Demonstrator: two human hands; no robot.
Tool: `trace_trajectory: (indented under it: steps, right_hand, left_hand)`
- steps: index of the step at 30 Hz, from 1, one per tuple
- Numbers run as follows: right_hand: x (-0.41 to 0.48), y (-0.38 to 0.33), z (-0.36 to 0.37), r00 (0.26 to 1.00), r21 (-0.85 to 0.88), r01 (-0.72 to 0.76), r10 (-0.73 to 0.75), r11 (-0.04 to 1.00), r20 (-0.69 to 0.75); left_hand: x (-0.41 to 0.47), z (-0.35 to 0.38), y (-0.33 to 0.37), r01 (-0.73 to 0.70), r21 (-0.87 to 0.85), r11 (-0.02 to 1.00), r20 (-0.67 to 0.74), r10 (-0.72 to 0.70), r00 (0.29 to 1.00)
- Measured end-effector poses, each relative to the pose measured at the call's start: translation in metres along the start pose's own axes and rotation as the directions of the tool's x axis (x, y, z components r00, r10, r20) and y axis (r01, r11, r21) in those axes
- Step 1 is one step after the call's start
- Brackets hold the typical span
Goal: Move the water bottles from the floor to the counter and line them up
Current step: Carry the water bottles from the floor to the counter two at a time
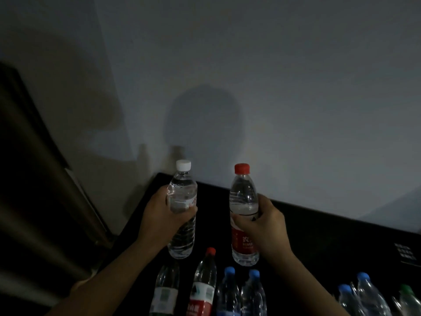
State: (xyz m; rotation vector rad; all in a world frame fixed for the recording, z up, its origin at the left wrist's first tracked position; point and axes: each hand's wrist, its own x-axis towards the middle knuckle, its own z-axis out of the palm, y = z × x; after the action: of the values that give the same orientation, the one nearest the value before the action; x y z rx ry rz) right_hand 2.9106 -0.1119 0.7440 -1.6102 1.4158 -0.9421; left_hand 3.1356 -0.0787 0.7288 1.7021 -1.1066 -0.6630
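Observation:
My left hand [159, 221] grips a clear water bottle with a white cap [182, 210] round its middle, upright over the black counter [319, 231]. My right hand [264, 226] grips a red-capped bottle with a red label [243, 215], also upright, a little to the right. Both bottles are near the counter's back left corner; I cannot tell if their bases touch it. Nearer me stand several more bottles: a dark-capped one [165, 290], a red-capped one [204, 283], two blue-capped ones [229, 293] [254, 293].
More blue-capped bottles [364, 295] and a green-capped one [407, 299] stand at the right front. A grey wall [273, 87] rises behind the counter. A dark door or cabinet [34, 179] is at the left. A small printed card [407, 253] lies at the counter's right.

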Motion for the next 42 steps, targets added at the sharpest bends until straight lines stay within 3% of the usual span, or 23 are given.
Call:
trace_trajectory:
  steps: [4,9,23,35,42]
  right_hand:
    - [0.033,0.004,0.012,1.000,-0.017,0.008,-0.008,1.000,0.006]
    - [0.078,0.017,0.020,1.000,-0.042,0.012,-0.011,0.999,0.021]
    - [0.164,0.066,0.045,0.997,-0.042,-0.034,0.037,0.999,0.075]
    - [0.200,0.067,0.071,0.994,0.022,-0.038,0.036,0.999,0.108]
    - [0.219,0.066,0.094,0.996,0.079,-0.042,0.035,0.996,0.084]
  left_hand:
    - [0.037,0.003,-0.010,-0.025,-0.003,1.000,-0.101,0.025,0.995]
    - [0.087,0.025,-0.033,0.043,0.006,0.999,-0.178,-0.041,0.983]
    - [0.220,0.093,-0.089,0.076,0.047,0.996,-0.315,-0.057,0.947]
    - [0.243,0.101,-0.135,0.089,0.091,0.992,-0.281,-0.060,0.958]
    - [0.252,0.100,-0.165,0.147,0.109,0.983,-0.169,-0.127,0.977]
